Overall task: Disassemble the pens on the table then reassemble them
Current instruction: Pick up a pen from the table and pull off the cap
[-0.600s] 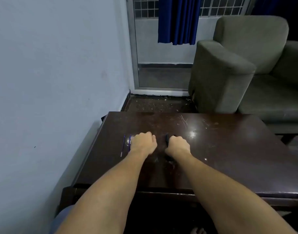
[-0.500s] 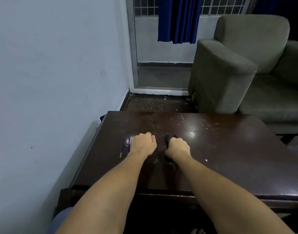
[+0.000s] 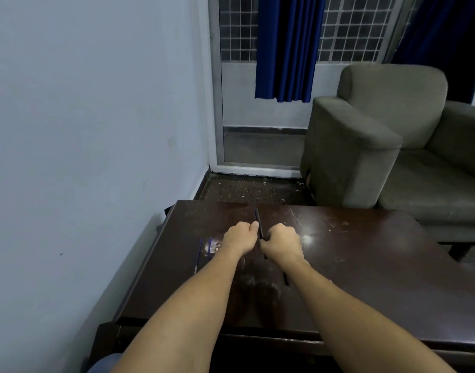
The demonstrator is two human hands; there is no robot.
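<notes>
Dark table (image 3: 365,265), grey armchair (image 3: 352,146) behind, blue curtain (image 3: 285,49).

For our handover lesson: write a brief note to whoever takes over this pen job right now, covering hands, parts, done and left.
Left hand: grips the black pen, thumb on top.
Right hand: grips the pen's near end.
The pen points away, over the table.
Two blue refills lie left of the left hand; a black piece lies by the right forearm.
Done: apparently some disassembly, judging by the loose parts.
Left: finish this pen, then reassemble all. Whether it is being pulled apart or joined cannot be told.
</notes>
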